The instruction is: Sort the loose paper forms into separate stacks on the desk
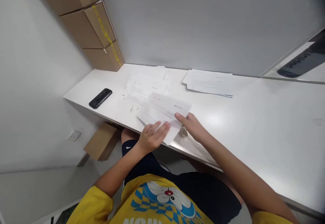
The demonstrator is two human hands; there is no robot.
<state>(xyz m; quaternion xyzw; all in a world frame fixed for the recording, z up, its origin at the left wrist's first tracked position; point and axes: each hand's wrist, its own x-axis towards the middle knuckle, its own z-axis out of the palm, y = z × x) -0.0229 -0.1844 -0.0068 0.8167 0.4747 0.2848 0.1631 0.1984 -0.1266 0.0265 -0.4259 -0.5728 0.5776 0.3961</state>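
White sheets (165,110) are between your left hand (153,137) and your right hand (191,126), and their nearest corner comes to the near edge of the tabletop (254,122). Your left fingers lie stretched over the near part of the paper; whether the thumb grips from below, I cannot tell. Your right fingers seem to hold the right edge, with the thumb on top. If you press with the left and pull with the right, the thin sheets could fan out or crease, and a corner at the edge could bend or slide down to your lap.

Just under your right hand is a tan piece (183,133), partly hidden; your wrist might push it off the near edge. Farther to the left, the black device (100,98) is well apart and should not disturb you.

Beyond the sheets, the left pile (146,82) lies loose and spread, so a careless sweep could mix its pages with yours. The far right pile (209,82) looks neater, but its uneven edges could catch a sleeve.
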